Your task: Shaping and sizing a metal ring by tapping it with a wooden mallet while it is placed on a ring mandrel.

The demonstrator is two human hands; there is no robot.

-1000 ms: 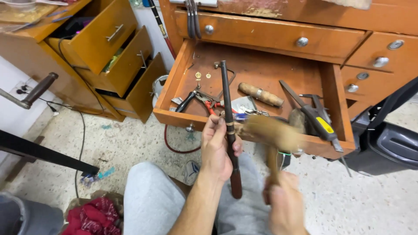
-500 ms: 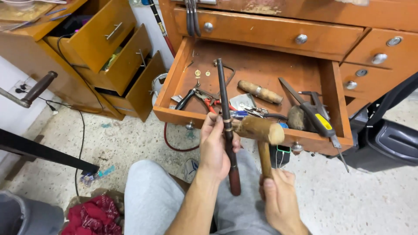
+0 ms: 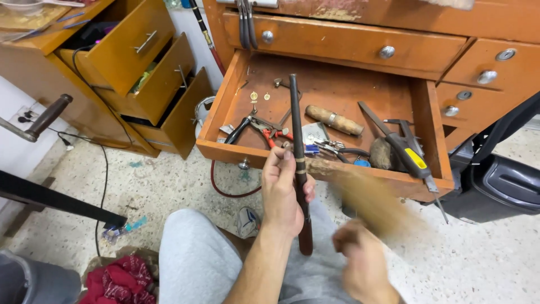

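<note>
No packages, signs or screens can be made out. The only label-like mark to be seen is a yellow rectangular patch (image 3: 417, 158) on the dark body of a tool (image 3: 406, 147) lying at the right side of the open wooden drawer (image 3: 332, 90); whether anything is printed on it cannot be told.

I count two hands of mine: my left hand (image 3: 287, 194) around one long dark tapered rod (image 3: 298, 163), my right hand (image 3: 360, 264) below it swinging one blurred wooden mallet (image 3: 365, 200). Beyond my left hand is one open drawer (image 3: 337, 95), holding one wooden-handled tool (image 3: 334, 120), one red-handled pliers (image 3: 270, 132) and one yellow-marked caliper (image 3: 413, 155). Far left of my hands, three more drawers (image 3: 146, 73) stand open.
</note>
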